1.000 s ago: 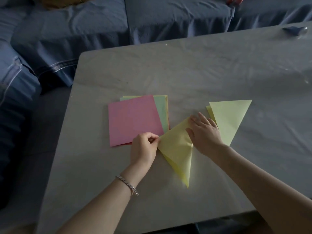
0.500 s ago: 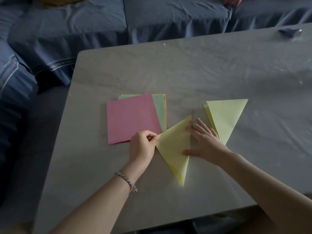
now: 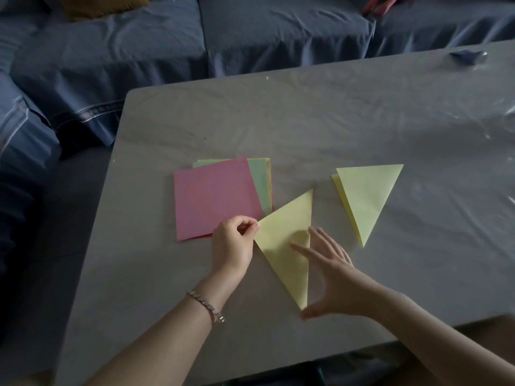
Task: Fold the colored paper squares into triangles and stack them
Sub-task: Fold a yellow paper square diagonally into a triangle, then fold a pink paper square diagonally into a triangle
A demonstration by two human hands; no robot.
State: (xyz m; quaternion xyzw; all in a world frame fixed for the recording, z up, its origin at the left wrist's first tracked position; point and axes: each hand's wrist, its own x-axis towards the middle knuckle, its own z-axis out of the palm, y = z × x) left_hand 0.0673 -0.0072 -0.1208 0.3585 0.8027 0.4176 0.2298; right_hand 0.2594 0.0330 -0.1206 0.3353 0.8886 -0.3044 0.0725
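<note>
- Paper folding under way on a grey table covered by a wrinkled clear film.
- Left hand pinches the left corner of a yellow triangle between thumb and curled fingers; a silver bracelet sits on that wrist.
- Right hand is wide, with fingers straight and spread. Its forefinger reaches over the triangle's straight right edge and its thumb lies by the triangle's lowest tip. Motion blur hides whether the palm presses the paper.
- The yellow triangle lies flat between the 2 hands, its long point aimed toward the person.
- A pile of unfolded squares lies just beyond the left hand, touching its knuckles: a pink square is on top, and a green sheet and yellow edges show at its far and right sides.
- Beyond and to the outer side of the right hand, apart from it, rests a stack of folded yellow triangles. 2 layers are visible, the lower one showing along the left edge.
- Far past the right hand, near the table's far edge, sits a small dark blue object, too small to identify.
- A blue sofa runs behind the table.
</note>
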